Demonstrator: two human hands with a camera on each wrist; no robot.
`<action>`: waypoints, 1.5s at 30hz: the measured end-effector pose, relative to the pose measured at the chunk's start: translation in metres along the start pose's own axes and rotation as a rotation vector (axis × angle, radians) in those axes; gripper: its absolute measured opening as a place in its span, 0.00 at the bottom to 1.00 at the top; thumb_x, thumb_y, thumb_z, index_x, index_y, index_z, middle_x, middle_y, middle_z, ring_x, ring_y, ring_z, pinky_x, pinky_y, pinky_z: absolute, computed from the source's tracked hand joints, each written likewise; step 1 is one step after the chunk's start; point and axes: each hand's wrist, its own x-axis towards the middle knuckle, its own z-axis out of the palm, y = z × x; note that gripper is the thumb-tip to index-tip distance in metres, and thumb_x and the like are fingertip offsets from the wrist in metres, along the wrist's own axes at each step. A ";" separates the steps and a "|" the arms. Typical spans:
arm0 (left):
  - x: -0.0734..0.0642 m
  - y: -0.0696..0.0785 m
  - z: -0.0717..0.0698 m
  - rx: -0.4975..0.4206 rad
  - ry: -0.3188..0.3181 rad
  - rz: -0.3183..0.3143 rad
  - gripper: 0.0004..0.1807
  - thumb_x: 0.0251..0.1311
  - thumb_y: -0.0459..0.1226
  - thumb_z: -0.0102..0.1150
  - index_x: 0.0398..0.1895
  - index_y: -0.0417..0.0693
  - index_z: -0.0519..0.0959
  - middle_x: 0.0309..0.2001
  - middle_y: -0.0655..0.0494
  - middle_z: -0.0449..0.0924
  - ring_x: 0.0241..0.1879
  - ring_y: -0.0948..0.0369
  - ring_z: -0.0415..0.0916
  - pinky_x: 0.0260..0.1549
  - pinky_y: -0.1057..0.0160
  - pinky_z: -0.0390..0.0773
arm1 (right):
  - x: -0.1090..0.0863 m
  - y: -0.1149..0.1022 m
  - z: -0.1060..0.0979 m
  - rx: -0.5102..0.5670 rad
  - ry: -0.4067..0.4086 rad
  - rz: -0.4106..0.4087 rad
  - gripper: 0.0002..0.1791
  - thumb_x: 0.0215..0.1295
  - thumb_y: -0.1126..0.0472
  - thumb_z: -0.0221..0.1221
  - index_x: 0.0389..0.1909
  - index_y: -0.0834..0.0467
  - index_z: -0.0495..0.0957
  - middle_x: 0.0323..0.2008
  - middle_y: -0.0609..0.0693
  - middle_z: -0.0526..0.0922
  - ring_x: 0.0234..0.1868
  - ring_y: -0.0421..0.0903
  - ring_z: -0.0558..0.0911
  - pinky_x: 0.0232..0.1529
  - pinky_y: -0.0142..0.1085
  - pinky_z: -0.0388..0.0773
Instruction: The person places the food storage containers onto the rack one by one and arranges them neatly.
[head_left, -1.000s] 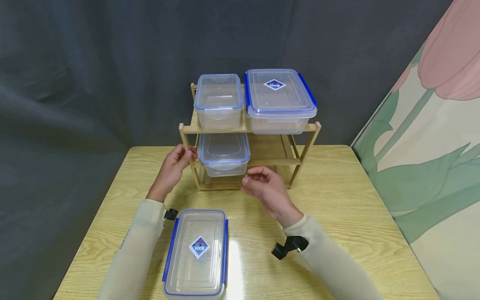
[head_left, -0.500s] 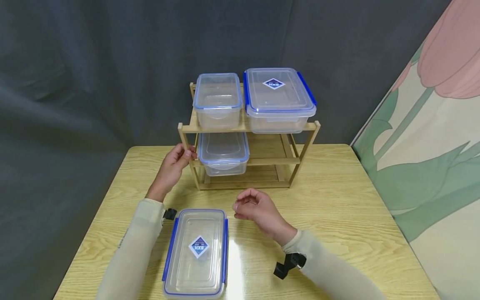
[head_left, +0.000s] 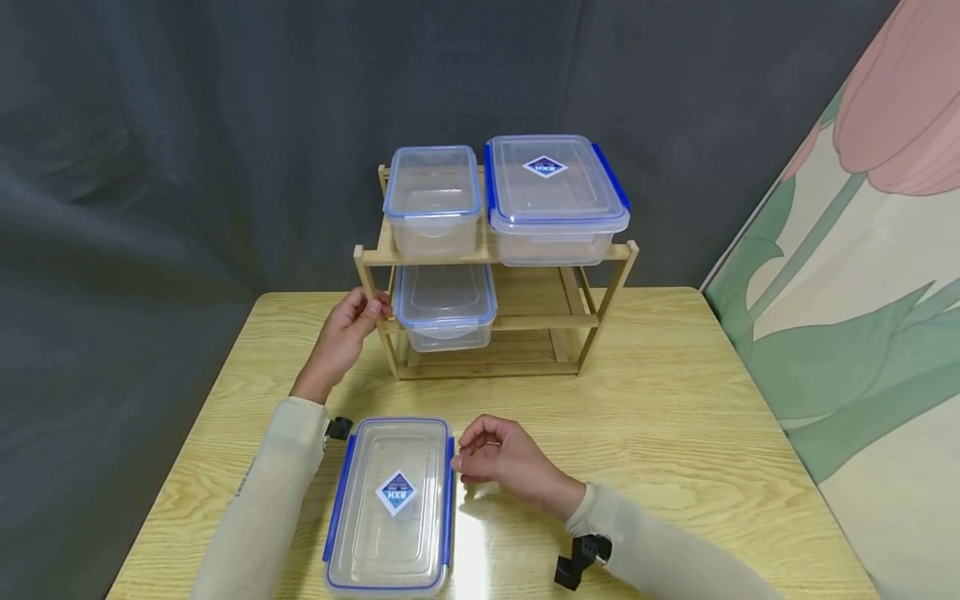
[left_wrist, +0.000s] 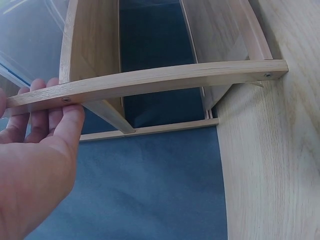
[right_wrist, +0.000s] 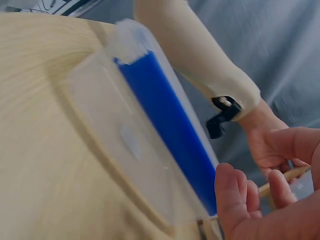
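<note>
My left hand (head_left: 341,342) grips the front left post of a wooden shelf rack (head_left: 513,322). In the left wrist view, thumb and fingers (left_wrist: 69,117) lie on either side of that post (left_wrist: 165,80). Close to the front of the table, a clear lidded food container (head_left: 386,542) with blue side clips lies flat, a diamond label on its lid. My right hand (head_left: 510,462) is at its right edge, fingers loosely bent and holding nothing. The right wrist view shows the fingertips (right_wrist: 227,182) close to the blue clip (right_wrist: 170,127).
On the rack's top shelf stand a small clear container (head_left: 435,187) and a larger one with blue clips (head_left: 557,200). Another small container (head_left: 446,304) sits at the left of the middle shelf. A dark curtain (head_left: 480,75) hangs behind the table (head_left: 660,392).
My right hand has drawn back from the rack's front and moved toward me and slightly left, to the right edge of the container on the table. The left hand stays on the post.
</note>
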 end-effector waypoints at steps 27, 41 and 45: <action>0.000 -0.003 0.002 -0.015 0.008 -0.009 0.21 0.86 0.43 0.40 0.63 0.33 0.71 0.55 0.41 0.76 0.65 0.49 0.72 0.75 0.41 0.66 | -0.025 0.055 0.028 0.083 -0.053 0.102 0.38 0.53 0.74 0.76 0.55 0.65 0.58 0.46 0.55 0.74 0.36 0.46 0.88 0.36 0.42 0.90; -0.001 -0.001 0.002 -0.013 0.015 -0.004 0.22 0.86 0.44 0.40 0.64 0.32 0.71 0.56 0.36 0.75 0.62 0.55 0.73 0.75 0.41 0.66 | -0.034 0.058 0.039 -0.002 -0.018 0.076 0.47 0.48 0.73 0.79 0.62 0.60 0.57 0.45 0.55 0.74 0.39 0.48 0.83 0.37 0.37 0.87; -0.001 -0.001 0.003 -0.019 0.017 -0.002 0.23 0.86 0.44 0.40 0.64 0.32 0.71 0.56 0.35 0.75 0.61 0.56 0.74 0.75 0.42 0.66 | -0.036 0.060 0.044 0.098 -0.028 0.128 0.48 0.48 0.75 0.79 0.62 0.57 0.56 0.45 0.58 0.75 0.38 0.50 0.85 0.31 0.47 0.89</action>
